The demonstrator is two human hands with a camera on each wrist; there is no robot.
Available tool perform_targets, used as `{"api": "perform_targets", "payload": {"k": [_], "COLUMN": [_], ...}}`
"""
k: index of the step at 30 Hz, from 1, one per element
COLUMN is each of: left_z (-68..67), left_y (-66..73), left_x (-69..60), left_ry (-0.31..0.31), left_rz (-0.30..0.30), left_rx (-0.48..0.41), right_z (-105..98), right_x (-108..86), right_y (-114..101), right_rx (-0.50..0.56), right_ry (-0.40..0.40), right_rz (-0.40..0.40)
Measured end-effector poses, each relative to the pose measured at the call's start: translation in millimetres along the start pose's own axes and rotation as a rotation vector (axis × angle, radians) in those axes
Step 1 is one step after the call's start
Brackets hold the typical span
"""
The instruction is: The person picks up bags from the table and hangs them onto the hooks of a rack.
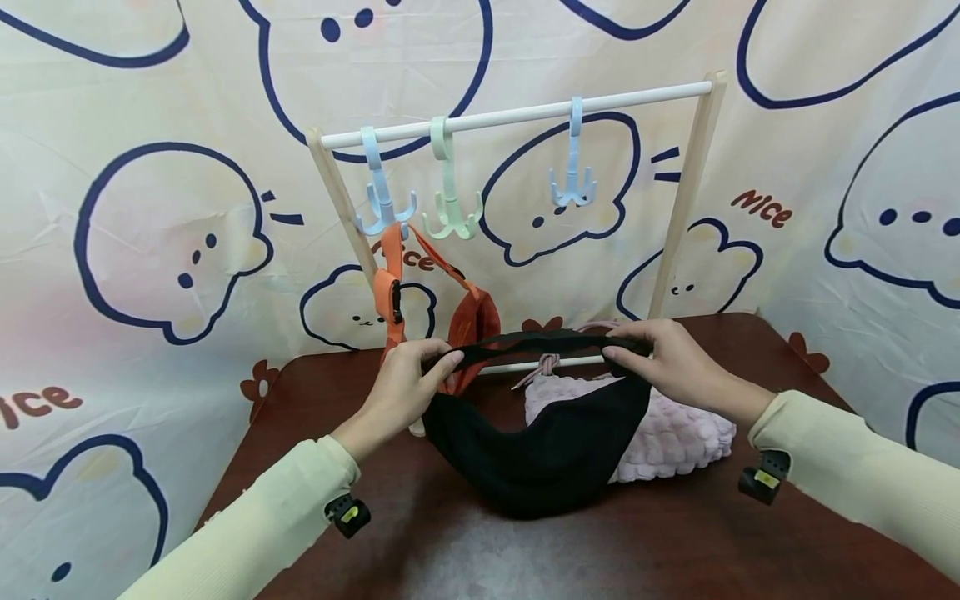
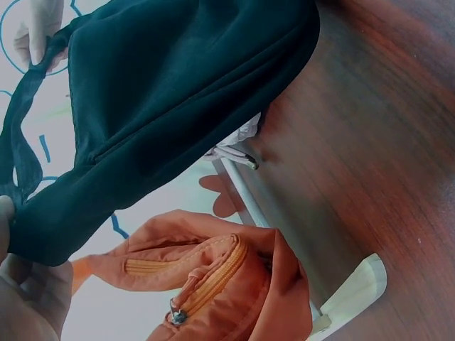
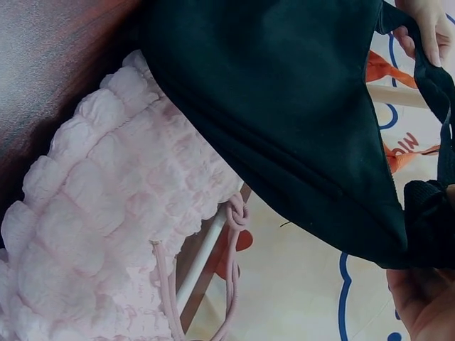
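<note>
A black crescent-shaped sling bag (image 1: 532, 467) hangs between both hands above the table. My left hand (image 1: 401, 383) pinches its left end where the strap (image 1: 536, 342) joins, thumb on top. At the opposite end, my right hand (image 1: 678, 367) grips the strap and bag corner between thumb and fingers. The strap runs fairly straight from hand to hand. Behind the bag lies a pale pink puffy bag (image 1: 678, 442) with a knotted cord, partly covered. An orange bag (image 1: 476, 325) hangs by its strap from the left blue hook (image 1: 381, 196), just behind my left hand.
A rack with a white top bar (image 1: 517, 117) and wooden legs stands at the table's back. On the bar also hang a green hook (image 1: 450, 196) and a second blue hook (image 1: 573, 171). The dark wooden table (image 1: 420, 533) meets a cartoon-printed cloth backdrop (image 1: 150, 375).
</note>
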State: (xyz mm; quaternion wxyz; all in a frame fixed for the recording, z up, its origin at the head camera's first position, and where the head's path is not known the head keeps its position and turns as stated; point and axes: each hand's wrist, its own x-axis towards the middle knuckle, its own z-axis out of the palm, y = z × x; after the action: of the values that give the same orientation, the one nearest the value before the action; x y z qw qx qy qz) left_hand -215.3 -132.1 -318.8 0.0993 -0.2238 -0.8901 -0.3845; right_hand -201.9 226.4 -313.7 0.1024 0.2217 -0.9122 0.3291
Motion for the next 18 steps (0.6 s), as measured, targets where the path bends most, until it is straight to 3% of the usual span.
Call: {"api": "perform_targets", "payload": {"k": [18], "left_z": [-3.0], "left_y": [3.0], "left_x": [0.7], "left_ry": [0.004], "left_rz": [0.003], "left_rx": [-0.023], "right_z": [-0.8], "right_x": [5.2], "right_y": [-3.2], "right_rx": [0.029], "right_ry": [0.02], "right_rz": [-0.021]}}
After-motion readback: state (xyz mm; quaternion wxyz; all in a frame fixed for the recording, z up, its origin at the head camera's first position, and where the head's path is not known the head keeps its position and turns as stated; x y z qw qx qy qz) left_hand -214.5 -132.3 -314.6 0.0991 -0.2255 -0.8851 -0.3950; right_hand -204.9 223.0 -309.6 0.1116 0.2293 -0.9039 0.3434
